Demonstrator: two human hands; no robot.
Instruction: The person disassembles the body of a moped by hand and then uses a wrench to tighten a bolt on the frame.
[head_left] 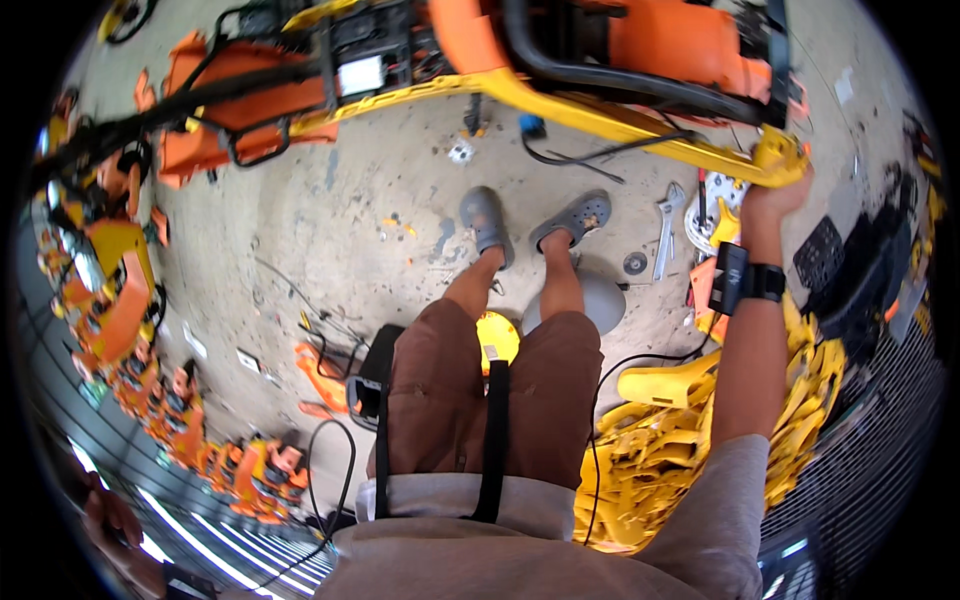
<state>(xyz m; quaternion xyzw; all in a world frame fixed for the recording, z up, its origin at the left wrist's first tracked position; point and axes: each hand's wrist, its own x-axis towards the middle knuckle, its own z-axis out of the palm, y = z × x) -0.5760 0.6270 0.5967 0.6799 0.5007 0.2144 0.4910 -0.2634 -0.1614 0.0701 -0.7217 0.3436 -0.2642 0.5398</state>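
Note:
A partly stripped scooter (650,45) in orange and black stretches across the far side. Along its near edge runs a long yellow side panel (600,118). My right arm reaches forward, and my right hand (782,198) is closed around the right end of that panel, its fingers partly hidden by the yellow plastic. Raised out at the lower left rim, my left hand (115,520) has curled fingers beside something dark. The dim, bent picture edge hides what it holds, if anything.
An adjustable wrench (667,230) lies on the concrete floor right of my shoes (575,220). A large heap of yellow plastic panels (650,450) spreads at the near right. Black parts (860,250) lie farther right. Several orange scooters (120,290) line the left. Cables (340,480) trail nearby.

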